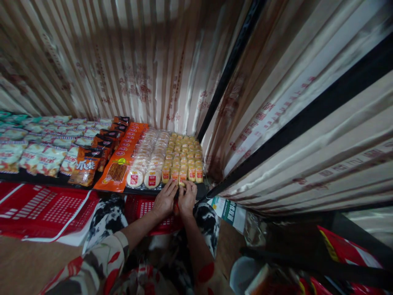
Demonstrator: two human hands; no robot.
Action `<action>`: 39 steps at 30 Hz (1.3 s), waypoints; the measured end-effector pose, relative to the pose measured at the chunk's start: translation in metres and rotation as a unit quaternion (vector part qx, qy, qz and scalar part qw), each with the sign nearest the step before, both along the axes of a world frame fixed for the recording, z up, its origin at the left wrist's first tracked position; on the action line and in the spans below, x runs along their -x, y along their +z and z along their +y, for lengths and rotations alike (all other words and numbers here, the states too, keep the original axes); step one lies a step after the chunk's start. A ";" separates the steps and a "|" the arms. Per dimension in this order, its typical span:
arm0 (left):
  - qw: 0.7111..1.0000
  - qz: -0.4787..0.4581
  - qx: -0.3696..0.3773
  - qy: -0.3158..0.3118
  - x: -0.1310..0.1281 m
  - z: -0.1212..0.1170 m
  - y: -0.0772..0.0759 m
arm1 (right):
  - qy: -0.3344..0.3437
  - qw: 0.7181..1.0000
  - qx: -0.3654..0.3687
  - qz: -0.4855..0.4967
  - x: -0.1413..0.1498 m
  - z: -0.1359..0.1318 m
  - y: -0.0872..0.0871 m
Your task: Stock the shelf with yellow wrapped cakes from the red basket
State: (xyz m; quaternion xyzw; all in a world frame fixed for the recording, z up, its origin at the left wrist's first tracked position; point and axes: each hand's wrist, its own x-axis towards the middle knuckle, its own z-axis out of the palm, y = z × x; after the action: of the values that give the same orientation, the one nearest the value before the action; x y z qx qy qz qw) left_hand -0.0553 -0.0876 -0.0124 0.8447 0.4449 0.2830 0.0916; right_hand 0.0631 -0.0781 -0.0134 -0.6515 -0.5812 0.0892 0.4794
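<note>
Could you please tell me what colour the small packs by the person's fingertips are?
The small packs are golden yellow with red front labels, in the head view.

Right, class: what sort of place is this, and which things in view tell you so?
Probably a small shop or market stall selling snacks: matching small yellow packets stand in rows, beside wrapped round biscuits and repeated orange bags, all set out on a dark shelf.

And the black shelf [201, 191] is packed: white snack bags [43, 158] at left, then orange-and-black bags [84, 166], a flat orange packet [131, 141], 2 columns of wrapped round crackers [152, 178], small yellow packs [192, 172]!
</note>
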 end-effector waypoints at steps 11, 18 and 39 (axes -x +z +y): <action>1.000 0.016 -0.011 -0.011 0.000 -0.004 -0.004 | 0.010 0.999 -0.030 -0.008 0.000 -0.006 0.000; 0.999 0.036 0.003 -0.018 -0.002 -0.004 -0.001 | 0.001 0.999 -0.028 -0.022 0.002 -0.012 -0.002; 0.995 0.098 -0.019 0.006 -0.002 -0.041 -0.016 | -0.028 0.999 0.005 0.030 0.015 -0.054 -0.034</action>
State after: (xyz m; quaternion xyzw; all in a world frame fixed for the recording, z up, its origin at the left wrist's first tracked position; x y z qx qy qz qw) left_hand -0.0529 -0.1286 -0.0287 0.8673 0.4515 0.2077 0.0298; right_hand 0.0481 -0.1322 -0.0476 -0.6671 -0.5475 0.0976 0.4957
